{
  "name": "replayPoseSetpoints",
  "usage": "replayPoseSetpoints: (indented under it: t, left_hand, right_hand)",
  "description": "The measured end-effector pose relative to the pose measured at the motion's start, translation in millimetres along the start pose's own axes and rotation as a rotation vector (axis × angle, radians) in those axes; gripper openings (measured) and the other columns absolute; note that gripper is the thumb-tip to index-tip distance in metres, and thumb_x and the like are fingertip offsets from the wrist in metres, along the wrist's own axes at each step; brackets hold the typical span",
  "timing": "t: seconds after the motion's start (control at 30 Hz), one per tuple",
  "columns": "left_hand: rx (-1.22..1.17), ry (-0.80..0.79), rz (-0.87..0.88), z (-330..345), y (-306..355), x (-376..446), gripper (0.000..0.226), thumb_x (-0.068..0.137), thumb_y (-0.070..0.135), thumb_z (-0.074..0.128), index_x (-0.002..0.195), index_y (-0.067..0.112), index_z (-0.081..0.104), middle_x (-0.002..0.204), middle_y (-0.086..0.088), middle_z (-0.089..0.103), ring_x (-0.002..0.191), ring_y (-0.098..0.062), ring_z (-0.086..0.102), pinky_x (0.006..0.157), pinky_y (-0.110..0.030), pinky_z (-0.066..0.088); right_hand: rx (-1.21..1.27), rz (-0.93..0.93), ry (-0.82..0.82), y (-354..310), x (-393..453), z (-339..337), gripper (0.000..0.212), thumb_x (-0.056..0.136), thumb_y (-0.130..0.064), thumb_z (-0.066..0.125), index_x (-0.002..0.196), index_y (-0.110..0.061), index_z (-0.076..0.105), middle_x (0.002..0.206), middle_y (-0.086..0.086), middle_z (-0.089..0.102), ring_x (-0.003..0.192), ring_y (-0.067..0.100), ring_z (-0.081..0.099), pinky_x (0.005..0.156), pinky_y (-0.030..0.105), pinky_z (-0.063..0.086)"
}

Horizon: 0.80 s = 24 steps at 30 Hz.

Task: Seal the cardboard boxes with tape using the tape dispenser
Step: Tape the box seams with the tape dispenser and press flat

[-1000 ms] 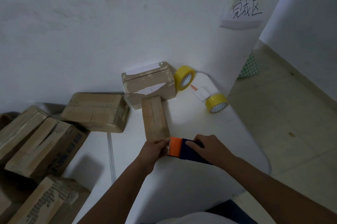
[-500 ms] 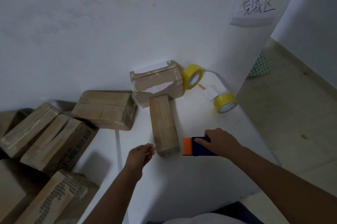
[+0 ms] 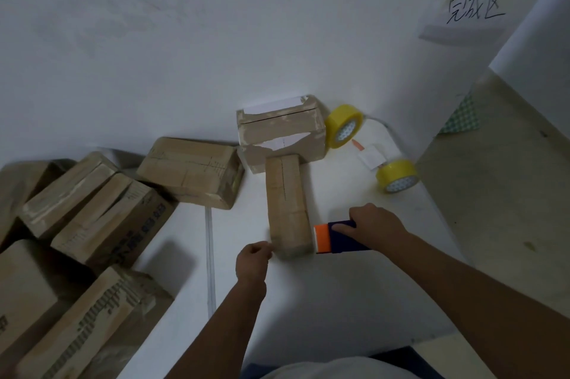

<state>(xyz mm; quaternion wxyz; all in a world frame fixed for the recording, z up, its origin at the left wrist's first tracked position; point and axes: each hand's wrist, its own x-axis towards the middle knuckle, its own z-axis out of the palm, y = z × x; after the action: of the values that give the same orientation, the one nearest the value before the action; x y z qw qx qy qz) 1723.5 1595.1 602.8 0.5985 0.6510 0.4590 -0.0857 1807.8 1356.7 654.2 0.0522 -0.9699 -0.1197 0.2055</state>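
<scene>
Head view looked down on a white surface set against a white wall. The right hand gripped the tape dispenser, fingers curled over its dark blue body, with the orange front end pointing toward the left hand. That orange end sat just beside the near end of a narrow cardboard box; whether the two touched could not be told. The narrow box lay lengthwise, running away from both hands toward the wall, a seam line along its top.

The left hand was on the other side of that box's near end, fingers loosely curled and holding nothing, its fingertips right at the box's lower corner; contact was unclear through the blur.

Beyond the narrow box's far end stood a larger cardboard box with a white label on top, against the wall. Farther from the right hand, past the dispenser, lay two yellow tape rolls: one roll beside the larger box, the other roll nearer the surface's edge, with a small white card between them.

Out beyond the left hand, a pile of cardboard boxes crowded the surface. A paper sign with handwritten characters hung on the wall.
</scene>
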Motion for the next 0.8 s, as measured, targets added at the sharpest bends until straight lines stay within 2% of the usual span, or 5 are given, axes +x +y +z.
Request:
replayPoseSetpoints:
  t: [0.17, 0.37, 0.5, 0.63, 0.8]
  left_hand:
    - [0.053, 0.015, 0.004, 5.6, 0.9, -1.0, 0.025, 0.088, 0.016, 0.071, 0.108, 0.008, 0.057, 0.102, -0.005, 0.06, 0.1, -0.023, 0.056, 0.085, -0.033, 0.045]
    - [0.092, -0.009, 0.022, 8.8, -0.8, 5.7, 0.033, 0.085, 0.018, 0.075, 0.11, 0.012, 0.054, 0.093, 0.002, 0.055, 0.092, -0.017, 0.053, 0.079, -0.03, 0.041]
    - [0.136, -0.039, 0.021, 5.4, -0.9, 11.3, 0.034, 0.087, 0.021, 0.074, 0.113, 0.01, 0.056, 0.096, -0.001, 0.057, 0.093, -0.018, 0.054, 0.08, -0.03, 0.043]
    - [0.269, -0.099, 0.045, -11.2, 7.5, 26.0, 0.035, 0.086, 0.024, 0.075, 0.115, 0.012, 0.059, 0.111, -0.004, 0.056, 0.104, -0.019, 0.052, 0.083, -0.031, 0.042]
    - [0.292, -0.194, 0.033, -29.9, 7.9, 38.9, 0.036, 0.085, 0.029, 0.077, 0.112, 0.013, 0.061, 0.115, -0.008, 0.059, 0.11, -0.025, 0.056, 0.09, -0.036, 0.049]
  right_hand:
    - [-0.002, 0.001, -0.059, -6.2, 7.6, 1.3, 0.054, 0.089, -0.069, 0.042, 0.064, -0.021, 0.035, 0.067, -0.003, 0.041, 0.056, 0.008, 0.039, 0.047, 0.024, 0.026]
    - [-0.009, 0.023, -0.103, -9.0, 14.9, 6.4, 0.055, 0.089, -0.07, 0.041, 0.064, -0.021, 0.036, 0.067, -0.004, 0.041, 0.056, 0.008, 0.039, 0.047, 0.024, 0.026]
    - [0.027, 0.041, -0.163, -10.5, 18.0, 10.3, 0.054, 0.09, -0.068, 0.041, 0.066, -0.02, 0.04, 0.068, -0.003, 0.042, 0.064, 0.013, 0.046, 0.054, 0.027, 0.034]
    - [0.092, 0.066, -0.233, -19.9, 16.1, 18.2, 0.054, 0.091, -0.066, 0.041, 0.081, -0.014, 0.051, 0.077, 0.0, 0.05, 0.071, 0.016, 0.051, 0.063, 0.028, 0.04]
    - [0.188, 0.109, -0.222, -28.2, 7.4, 36.9, 0.053, 0.092, -0.064, 0.04, 0.082, -0.014, 0.049, 0.082, 0.004, 0.054, 0.073, 0.017, 0.051, 0.064, 0.028, 0.04]
